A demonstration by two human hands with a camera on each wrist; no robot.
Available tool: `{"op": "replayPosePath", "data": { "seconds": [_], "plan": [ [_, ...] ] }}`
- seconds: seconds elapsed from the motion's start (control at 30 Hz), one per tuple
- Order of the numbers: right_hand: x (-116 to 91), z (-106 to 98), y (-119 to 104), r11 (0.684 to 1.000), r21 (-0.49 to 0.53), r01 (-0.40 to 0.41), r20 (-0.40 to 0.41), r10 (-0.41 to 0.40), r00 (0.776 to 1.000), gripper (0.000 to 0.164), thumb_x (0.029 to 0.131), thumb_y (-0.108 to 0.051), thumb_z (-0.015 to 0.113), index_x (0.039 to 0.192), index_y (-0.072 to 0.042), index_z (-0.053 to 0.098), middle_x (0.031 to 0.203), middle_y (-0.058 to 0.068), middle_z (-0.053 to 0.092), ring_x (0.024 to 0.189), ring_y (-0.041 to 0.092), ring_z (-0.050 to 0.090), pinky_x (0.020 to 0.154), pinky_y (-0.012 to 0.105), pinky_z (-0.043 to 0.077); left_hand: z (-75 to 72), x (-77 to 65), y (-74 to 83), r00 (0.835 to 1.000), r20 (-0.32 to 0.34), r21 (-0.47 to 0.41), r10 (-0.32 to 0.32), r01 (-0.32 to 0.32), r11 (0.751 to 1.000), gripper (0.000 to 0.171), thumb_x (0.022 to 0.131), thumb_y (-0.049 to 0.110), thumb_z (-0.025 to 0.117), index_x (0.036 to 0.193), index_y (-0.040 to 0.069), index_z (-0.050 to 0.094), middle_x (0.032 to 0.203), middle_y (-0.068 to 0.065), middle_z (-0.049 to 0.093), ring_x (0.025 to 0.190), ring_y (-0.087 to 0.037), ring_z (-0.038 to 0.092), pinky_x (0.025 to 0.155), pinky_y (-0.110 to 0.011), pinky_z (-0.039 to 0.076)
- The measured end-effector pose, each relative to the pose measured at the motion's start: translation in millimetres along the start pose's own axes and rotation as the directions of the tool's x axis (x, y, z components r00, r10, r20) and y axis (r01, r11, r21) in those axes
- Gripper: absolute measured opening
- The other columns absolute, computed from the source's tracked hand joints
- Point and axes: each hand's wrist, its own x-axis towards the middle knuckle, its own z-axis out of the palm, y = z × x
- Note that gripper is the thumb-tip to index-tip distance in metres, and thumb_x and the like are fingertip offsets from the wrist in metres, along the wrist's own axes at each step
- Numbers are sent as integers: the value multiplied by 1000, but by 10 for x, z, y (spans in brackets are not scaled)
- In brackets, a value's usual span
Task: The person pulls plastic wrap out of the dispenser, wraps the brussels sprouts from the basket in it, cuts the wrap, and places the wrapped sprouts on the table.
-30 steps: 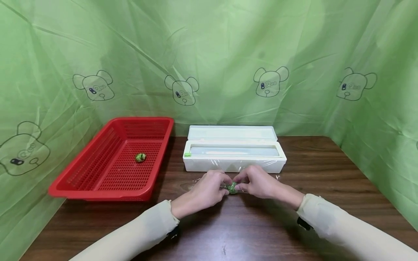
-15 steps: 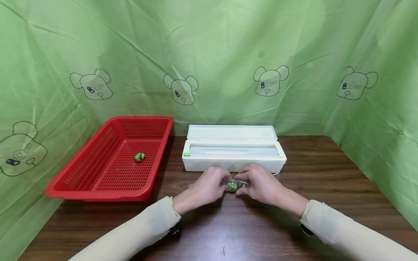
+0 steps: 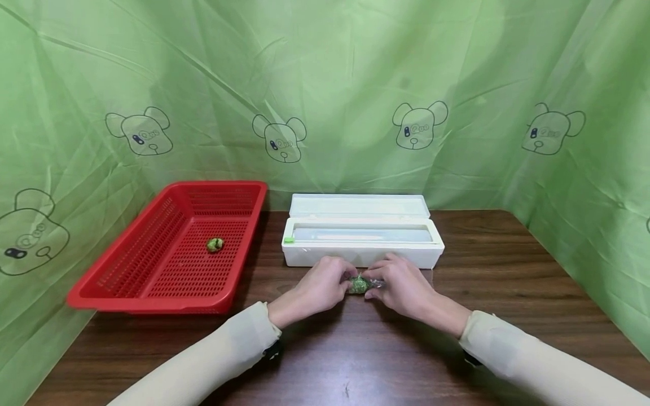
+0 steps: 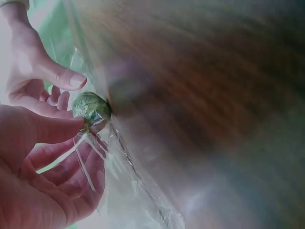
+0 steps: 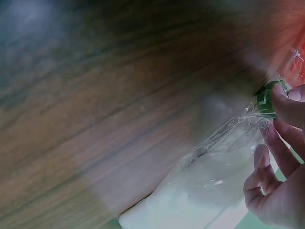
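Observation:
A small Brussels sprout (image 3: 359,285) wrapped in clear cling film lies between my two hands, just in front of the white box. My left hand (image 3: 327,285) pinches the sprout's left side; in the left wrist view its thumb presses against the wrapped sprout (image 4: 93,107), where film bunches into creases. Opposite it, my right hand (image 3: 398,285) holds a gathered tail of cling film (image 3: 377,283) between thumb and fingers. Loose film (image 5: 219,138) trails beside the sprout in the right wrist view. The fingertips partly hide each other.
Behind the hands stands a white cling film box (image 3: 363,255), lid raised, a green slider (image 3: 289,240) at its left. To the left, a red basket (image 3: 152,305) holds another green sprout (image 3: 215,245). A green curtain (image 3: 345,67) encloses the wooden table (image 3: 406,361).
The right hand's fingers parted a little, then closed in on the film again. The film right of the sprout is more bunched, and both hands sit slightly farther from the person.

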Motion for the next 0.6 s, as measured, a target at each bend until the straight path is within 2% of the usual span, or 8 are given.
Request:
{"op": "replayPosePath", "data": {
  "seconds": [0.13,0.3,0.43,0.6],
  "plan": [
    [29,28,6,998,44,-50,16,50,999,36,73,-23,98,106,-17,85,100,-7,79,86,17,64,76,36,52,-7,-3,-8,1000,3,29,-17,17,999,17,92,3,78,108,6,81,104,-2,75,95,-13,68,84,-32,57],
    [59,44,15,986,92,-139,54,135,989,29,77,-22,95,105,-22,85,97,-13,78,84,15,64,71,35,54,-18,-42,-1,1000,-8,97,24,-23,995,22,92,8,81,114,8,81,102,-2,68,98,-18,64,86,-34,54],
    [85,31,36,966,153,-210,108,195,975,29,80,-19,93,108,-20,84,99,-8,78,81,10,65,67,32,55,-27,-107,26,997,-41,155,63,-56,986,28,91,11,83,119,8,80,108,-2,67,105,-22,62,93,-39,52],
    [122,-11,80,929,226,-293,185,254,949,28,83,-15,91,110,-13,84,102,-1,79,74,6,64,63,27,55,-34,-164,64,995,-63,172,82,-70,983,34,90,11,84,123,6,78,119,-4,71,115,-25,63,101,-46,50]
  ]
}}
